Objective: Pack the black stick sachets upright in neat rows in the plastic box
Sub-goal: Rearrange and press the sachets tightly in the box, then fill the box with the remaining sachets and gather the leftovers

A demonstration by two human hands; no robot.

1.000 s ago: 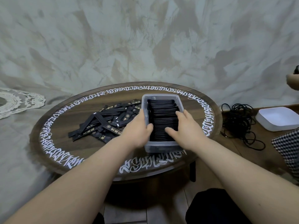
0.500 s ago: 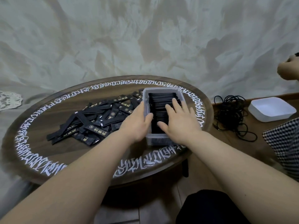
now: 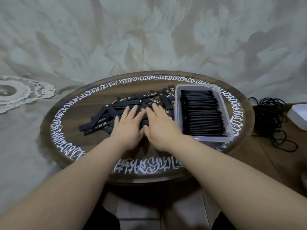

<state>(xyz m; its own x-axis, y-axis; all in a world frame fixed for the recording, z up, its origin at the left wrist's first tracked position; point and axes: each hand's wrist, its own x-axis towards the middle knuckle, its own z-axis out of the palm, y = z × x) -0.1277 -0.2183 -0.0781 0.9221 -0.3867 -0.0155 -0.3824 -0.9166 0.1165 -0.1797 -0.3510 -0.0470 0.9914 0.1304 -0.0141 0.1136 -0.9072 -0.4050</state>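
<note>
Plastic box holds upright sachet rows; loose sachets piled beside

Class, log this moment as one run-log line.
left hand: flat on sachets | right hand: flat on sachets | box: mostly full, untouched

Both hands cover part of the loose sachets. The white tray and doily are cut off by the frame's edges.

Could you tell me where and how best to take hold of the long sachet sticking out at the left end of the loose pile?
Probably pinch the sachet across its narrow width near its free left end, coming from above: it lies flat, and its right end is buried under others.
</note>
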